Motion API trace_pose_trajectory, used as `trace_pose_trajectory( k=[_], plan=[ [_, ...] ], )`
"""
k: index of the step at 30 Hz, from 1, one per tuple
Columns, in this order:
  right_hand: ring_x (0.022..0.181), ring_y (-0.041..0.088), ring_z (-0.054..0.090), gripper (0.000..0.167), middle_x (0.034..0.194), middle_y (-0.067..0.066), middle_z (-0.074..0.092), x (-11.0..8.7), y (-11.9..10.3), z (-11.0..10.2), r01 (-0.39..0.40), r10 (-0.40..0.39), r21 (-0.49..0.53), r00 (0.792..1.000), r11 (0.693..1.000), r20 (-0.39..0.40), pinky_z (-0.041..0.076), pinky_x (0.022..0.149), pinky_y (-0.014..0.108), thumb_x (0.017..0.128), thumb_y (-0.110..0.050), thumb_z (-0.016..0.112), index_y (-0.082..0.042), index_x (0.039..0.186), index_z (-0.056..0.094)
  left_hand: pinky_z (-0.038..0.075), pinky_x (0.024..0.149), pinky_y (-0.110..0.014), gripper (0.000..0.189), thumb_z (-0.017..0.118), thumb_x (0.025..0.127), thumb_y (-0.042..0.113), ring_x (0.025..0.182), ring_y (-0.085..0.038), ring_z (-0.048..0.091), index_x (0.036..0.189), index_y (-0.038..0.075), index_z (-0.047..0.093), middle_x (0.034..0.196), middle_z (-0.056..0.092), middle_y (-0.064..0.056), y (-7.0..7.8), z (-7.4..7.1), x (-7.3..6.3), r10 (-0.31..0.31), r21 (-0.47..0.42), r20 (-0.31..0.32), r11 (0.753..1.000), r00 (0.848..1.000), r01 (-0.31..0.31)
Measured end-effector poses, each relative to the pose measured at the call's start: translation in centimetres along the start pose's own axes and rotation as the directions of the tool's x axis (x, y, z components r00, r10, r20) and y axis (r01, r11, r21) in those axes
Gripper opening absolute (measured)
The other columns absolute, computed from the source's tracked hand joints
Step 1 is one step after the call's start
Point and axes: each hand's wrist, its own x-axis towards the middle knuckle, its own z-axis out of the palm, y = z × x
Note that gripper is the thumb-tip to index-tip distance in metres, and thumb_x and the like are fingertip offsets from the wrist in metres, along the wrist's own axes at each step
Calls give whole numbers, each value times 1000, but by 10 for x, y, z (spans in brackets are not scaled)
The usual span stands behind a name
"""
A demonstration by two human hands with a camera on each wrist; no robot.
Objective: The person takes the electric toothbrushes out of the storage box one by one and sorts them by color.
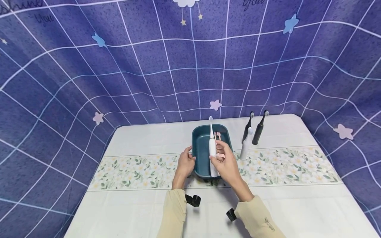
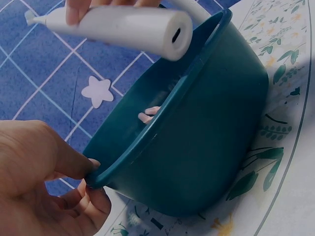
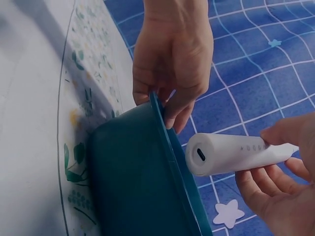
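Observation:
A white electric toothbrush (image 1: pixel 212 148) is held upright over the teal bin (image 1: pixel 202 155), gripped between the thumb and fingers of my right hand (image 1: pixel 227 162). Its base with a charging slot faces the left wrist camera, and a row of small marks runs along the handle (image 3: pixel 231 152). My left hand (image 1: pixel 186 162) pinches the bin's left rim, thumb inside and fingers outside, as the left wrist view shows at the rim (image 2: pixel 142 147). Inside the bin lie pink-ended items (image 2: pixel 149 114), partly hidden by the wall and my right hand.
Right of the bin stand another white electric toothbrush (image 1: pixel 245 145) and two black ones, one in front (image 1: pixel 258 132) and one partly hidden behind (image 1: pixel 247 127). The white table (image 1: pixel 134 208) has a floral band across it. A blue grid-patterned curtain (image 1: pixel 166 76) hangs behind.

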Motion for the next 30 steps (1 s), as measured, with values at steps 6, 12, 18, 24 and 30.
trace_pose_trajectory(
  k=[6,12,18,24,30],
  plan=[
    [101,24,61,60,118,14,57,-8,6,-7,4,-4,17,999,1000,-33,54,79,26,81,5,70,-10,134,48,37,68,-31,49,55,92,3,73,-18,45,140,8,47,85,46,-5,0,0,-1,-1,-10,1,1000,1000,1],
    [101,32,60,57,117,23,56,-16,-16,-18,51,-51,-3,997,999,-55,54,80,42,80,12,67,3,133,47,37,68,-31,50,55,93,3,73,-18,45,141,8,46,86,46,-5,0,0,-1,-8,-17,7,1000,1000,8],
    [102,34,59,54,116,26,56,-25,-29,-28,55,-57,-34,996,998,-74,54,81,39,80,13,66,8,130,46,37,67,-31,50,55,93,4,72,-18,44,142,8,45,86,46,-5,1,-1,-1,-7,-10,13,1000,1000,7],
    [101,31,58,54,116,25,55,-32,-22,-35,61,-64,-38,993,997,-103,53,81,27,80,15,64,8,130,45,37,68,-31,49,54,94,5,72,-18,45,142,9,45,86,46,-5,0,0,0,-9,-5,15,1000,1000,9],
    [102,22,57,55,117,27,53,-38,-16,-42,60,-60,-8,988,998,-142,52,82,21,78,20,61,11,129,43,37,69,-31,49,55,93,5,73,-18,45,141,8,46,86,46,-5,-1,0,1,-7,2,6,1000,1000,7]
  ],
)
